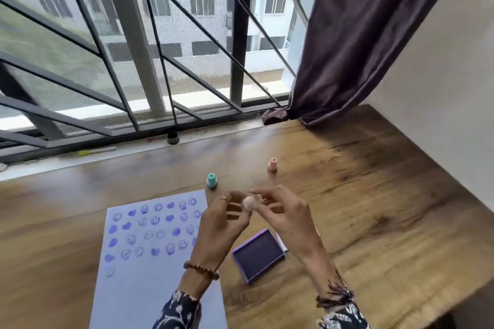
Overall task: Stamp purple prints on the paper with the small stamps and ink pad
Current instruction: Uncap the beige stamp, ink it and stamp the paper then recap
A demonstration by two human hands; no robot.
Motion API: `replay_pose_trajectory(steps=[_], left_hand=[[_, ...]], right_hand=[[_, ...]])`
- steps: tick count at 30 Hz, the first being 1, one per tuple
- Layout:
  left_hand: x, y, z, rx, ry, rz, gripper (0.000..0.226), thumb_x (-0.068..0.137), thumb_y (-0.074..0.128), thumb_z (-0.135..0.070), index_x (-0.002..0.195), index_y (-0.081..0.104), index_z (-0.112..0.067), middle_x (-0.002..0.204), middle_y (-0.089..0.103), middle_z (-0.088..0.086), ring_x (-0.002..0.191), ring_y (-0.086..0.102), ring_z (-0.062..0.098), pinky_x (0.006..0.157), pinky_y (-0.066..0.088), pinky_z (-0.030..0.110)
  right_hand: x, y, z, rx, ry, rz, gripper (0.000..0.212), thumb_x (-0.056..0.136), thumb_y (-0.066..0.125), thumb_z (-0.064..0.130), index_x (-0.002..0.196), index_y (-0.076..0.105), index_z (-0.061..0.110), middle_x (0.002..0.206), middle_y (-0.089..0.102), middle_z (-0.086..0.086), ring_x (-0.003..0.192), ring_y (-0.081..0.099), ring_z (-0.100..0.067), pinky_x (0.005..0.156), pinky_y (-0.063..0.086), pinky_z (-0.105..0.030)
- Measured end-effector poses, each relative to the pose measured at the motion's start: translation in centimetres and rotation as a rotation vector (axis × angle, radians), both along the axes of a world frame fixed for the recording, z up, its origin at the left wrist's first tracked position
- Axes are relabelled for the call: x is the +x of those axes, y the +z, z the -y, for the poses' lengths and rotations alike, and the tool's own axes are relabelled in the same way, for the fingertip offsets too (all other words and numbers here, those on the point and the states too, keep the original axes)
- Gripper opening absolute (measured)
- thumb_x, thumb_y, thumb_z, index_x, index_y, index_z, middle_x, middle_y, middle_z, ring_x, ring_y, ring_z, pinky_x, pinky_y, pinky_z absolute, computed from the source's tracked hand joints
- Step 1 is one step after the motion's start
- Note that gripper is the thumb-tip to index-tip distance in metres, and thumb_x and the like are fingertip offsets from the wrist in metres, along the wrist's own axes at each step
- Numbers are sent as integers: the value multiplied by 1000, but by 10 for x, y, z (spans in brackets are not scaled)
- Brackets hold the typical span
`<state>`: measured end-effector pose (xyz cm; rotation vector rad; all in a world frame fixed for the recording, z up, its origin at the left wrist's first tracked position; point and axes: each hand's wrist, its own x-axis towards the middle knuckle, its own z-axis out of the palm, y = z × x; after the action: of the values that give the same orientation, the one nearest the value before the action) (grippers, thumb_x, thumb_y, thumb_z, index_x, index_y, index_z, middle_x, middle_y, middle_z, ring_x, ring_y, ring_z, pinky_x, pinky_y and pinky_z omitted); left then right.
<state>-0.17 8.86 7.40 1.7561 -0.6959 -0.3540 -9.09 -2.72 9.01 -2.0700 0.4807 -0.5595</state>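
A white sheet of paper (pixel 149 275) lies on the wooden table, its upper half covered with several purple smiley and heart prints. The open purple ink pad (pixel 258 254) sits just right of the paper. Both hands are raised above the pad. My left hand (pixel 223 224) and my right hand (pixel 283 215) pinch a small pale stamp (pixel 250 203) between their fingertips. A teal stamp (pixel 211 180) stands upright past the paper's top right corner. A pink stamp (pixel 272 164) stands farther back to the right.
The wooden table (pixel 374 208) runs to a barred window at the back. A dark purple curtain (pixel 361 35) hangs at the right, its hem touching the table. A small dark object (pixel 173 138) rests on the sill. A white wall bounds the right side.
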Motion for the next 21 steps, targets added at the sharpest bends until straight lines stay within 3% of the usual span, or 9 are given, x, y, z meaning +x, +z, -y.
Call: replay_pose_trajectory(steps=[4,7,9,15,18,21], left_hand=[[-4,8,-34,-185,-90,-298,25,72,72,-1,93,66,-14,93,74,1,91,69,12,81,54,19],[-10,7,-52,-274,-74,-431,27,69,73,1,92,68,-11,86,77,-1,89,71,16,74,54,17],[-13,5,-60,-295,-50,-448,26,67,74,2,87,70,-15,82,77,-4,84,71,15,71,54,15],[-11,-4,-74,-290,-27,-393,23,64,78,-4,82,73,-17,80,77,-5,82,72,16,71,55,16],[-11,-13,-77,-247,-40,-363,29,61,80,-4,78,72,-26,74,76,-10,78,72,11,69,54,13],[-11,-27,-79,-211,-39,-377,27,64,79,-8,79,72,-29,73,76,-11,78,71,7,68,53,12]], right_hand=[[-15,7,-29,340,10,79,19,80,68,31,99,69,33,98,71,5,89,69,-12,78,57,-27],[-19,9,-52,579,-8,127,33,67,77,39,96,70,25,89,76,-1,85,71,-17,76,57,-24],[-20,8,-63,637,-57,148,39,58,78,44,91,72,23,79,76,3,76,70,-12,69,54,-17],[-17,-2,-85,798,-169,136,10,77,67,22,83,74,17,70,73,4,64,65,-8,61,54,-14],[-22,-9,-90,975,-236,195,18,83,61,18,75,76,15,63,68,4,56,62,-3,54,53,-13],[-30,-13,-91,1169,-271,245,21,72,61,26,68,76,11,57,68,3,51,63,-4,51,54,-14]])
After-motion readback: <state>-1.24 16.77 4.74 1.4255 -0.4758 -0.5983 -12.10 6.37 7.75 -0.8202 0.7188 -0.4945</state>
